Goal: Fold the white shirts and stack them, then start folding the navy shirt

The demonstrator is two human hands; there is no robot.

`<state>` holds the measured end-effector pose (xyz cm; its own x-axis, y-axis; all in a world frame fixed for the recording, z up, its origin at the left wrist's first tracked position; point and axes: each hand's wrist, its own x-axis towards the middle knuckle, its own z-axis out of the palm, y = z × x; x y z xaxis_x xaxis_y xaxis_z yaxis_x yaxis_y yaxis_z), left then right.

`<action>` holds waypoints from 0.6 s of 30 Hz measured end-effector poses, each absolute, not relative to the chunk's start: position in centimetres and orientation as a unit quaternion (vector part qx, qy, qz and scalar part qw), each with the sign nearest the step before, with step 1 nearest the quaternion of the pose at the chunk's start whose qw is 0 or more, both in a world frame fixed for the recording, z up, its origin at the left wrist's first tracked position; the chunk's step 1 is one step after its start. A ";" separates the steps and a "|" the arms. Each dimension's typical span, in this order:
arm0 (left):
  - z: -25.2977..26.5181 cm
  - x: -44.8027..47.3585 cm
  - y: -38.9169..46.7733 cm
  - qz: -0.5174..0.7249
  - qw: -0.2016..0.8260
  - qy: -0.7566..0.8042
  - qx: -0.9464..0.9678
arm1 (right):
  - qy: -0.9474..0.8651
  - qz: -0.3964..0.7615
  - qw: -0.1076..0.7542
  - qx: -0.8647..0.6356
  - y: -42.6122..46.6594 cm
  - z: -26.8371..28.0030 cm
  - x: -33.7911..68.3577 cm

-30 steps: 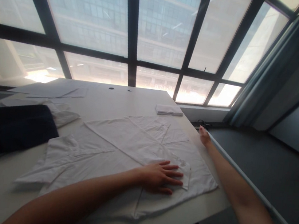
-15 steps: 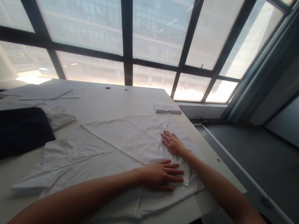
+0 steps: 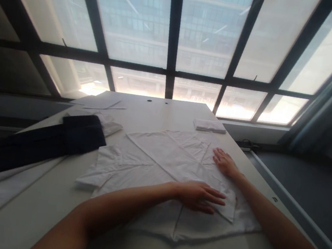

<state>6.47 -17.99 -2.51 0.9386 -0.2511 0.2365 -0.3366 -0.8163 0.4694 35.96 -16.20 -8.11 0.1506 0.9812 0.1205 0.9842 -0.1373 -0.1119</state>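
A white, shirt-like garment (image 3: pixel 162 150) lies spread and partly folded over on the white table, with creases across it and one folded flap pointing to the lower right. My left hand (image 3: pixel 199 196) rests palm down over the flap, fingers spread and grasping nothing. Farther off, near the garment's right edge, my right hand (image 3: pixel 225 163) lies flat with its fingers stretched out on the cloth. My left forearm covers part of the garment's near side.
Dark folded cloth (image 3: pixel 83 134) lies at the left over more white fabric (image 3: pixel 112 125). A small folded white cloth (image 3: pixel 210 125) sits near the right table edge. Papers (image 3: pixel 95 102) lie at the far left of the table (image 3: pixel 168 110), before large windows.
The view has turned left, so everything sits farther right. My left hand has shifted slightly left relative to the garment's flap; my right hand stays flat near the garment's right edge.
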 end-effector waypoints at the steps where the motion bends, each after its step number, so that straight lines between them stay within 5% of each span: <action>1: -2.2 6.4 -17.4 0.090 0.262 -0.134 0.951 | -0.646 -0.005 0.076 -0.760 -16.1 -8.2 35.9; 6: -0.8 5.8 -11.4 0.140 0.170 0.105 0.970 | -0.611 -0.002 0.085 -0.787 -13.5 -6.8 32.9; 11: -2.0 2.1 -3.5 0.054 0.081 0.357 0.929 | -0.685 0.012 0.157 -0.711 -8.9 -5.5 23.4; 18: -4.8 -2.4 2.2 0.038 0.060 0.389 0.919 | -0.746 0.053 0.168 -0.642 -3.2 -5.7 11.8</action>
<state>-2.42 2.24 -4.79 0.6947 0.7189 0.0221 0.7099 -0.6903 0.1399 11.82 -3.19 -5.67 -0.1200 0.9757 0.1831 0.9401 0.1710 -0.2951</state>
